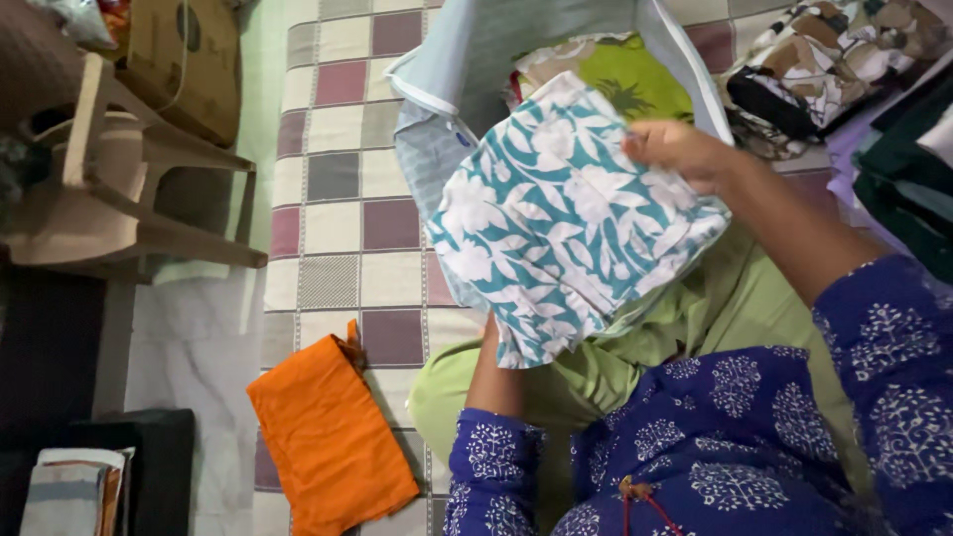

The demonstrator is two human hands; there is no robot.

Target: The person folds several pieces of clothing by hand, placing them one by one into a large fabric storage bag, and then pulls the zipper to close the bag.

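The person sits cross-legged on a checked bedsheet (338,223), holding up a teal cloth with a white floral print (566,223) over their lap. The right hand (680,154) pinches the cloth's upper right edge, fingers closed on the fabric, with the forearm in its blue printed sleeve (888,328) running down to the lower right. The left hand is hidden behind the cloth — only the left forearm (493,377) shows rising beneath its lower edge, so how far that hand is open cannot be told (it seems to support the cloth from underneath). The cloth hangs folded, several layers showing along its lower edge, and lies in front of a pale grey-blue garment (516,50) spread on the bed behind it. Just beyond sits a green printed fabric (635,79). An orange folded cloth (328,437) lies flat on the sheet near the left knee, well apart from both hands. A plastic chair (119,189) stands on the floor to the left — a pile of dark clothes (903,169) fills the right edge.
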